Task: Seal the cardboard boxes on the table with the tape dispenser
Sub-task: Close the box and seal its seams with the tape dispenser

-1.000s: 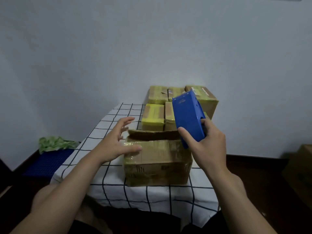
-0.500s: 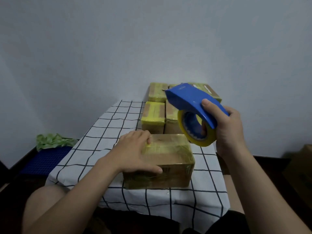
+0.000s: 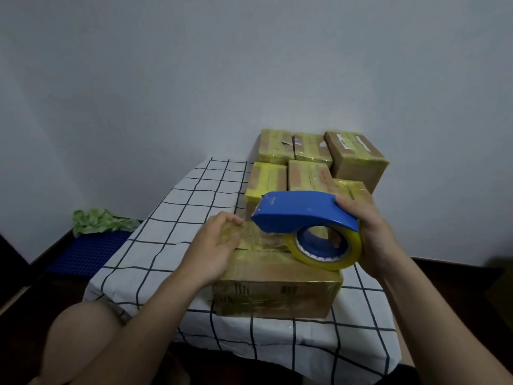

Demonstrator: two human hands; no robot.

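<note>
Six brown cardboard boxes (image 3: 308, 176), as far as I could count, sat grouped just beyond the right hand (image 3: 369, 237). All were banded in yellowish tape and looked sealed.

One was in work: the near brown cardboard box (image 3: 277, 282), directly under both hands on the desk (image 3: 194, 195) with its checked cloth.

- **Grip, right:** the right hand gripped the blue plastic tape dispenser (image 3: 302, 212) at its rear, with the yellow roll (image 3: 319, 262) touching the box top.
- **Grip, left:** the left hand (image 3: 213, 245) pinched the yellowish tape strip (image 3: 261, 237), stretched between the hands, at the top's left edge.
- **Box state:** flaps were down, and some tape was on the front face.

My read: this was the last box. The strip was started but not yet run across or cut. No other unsealed box was visible.
</note>
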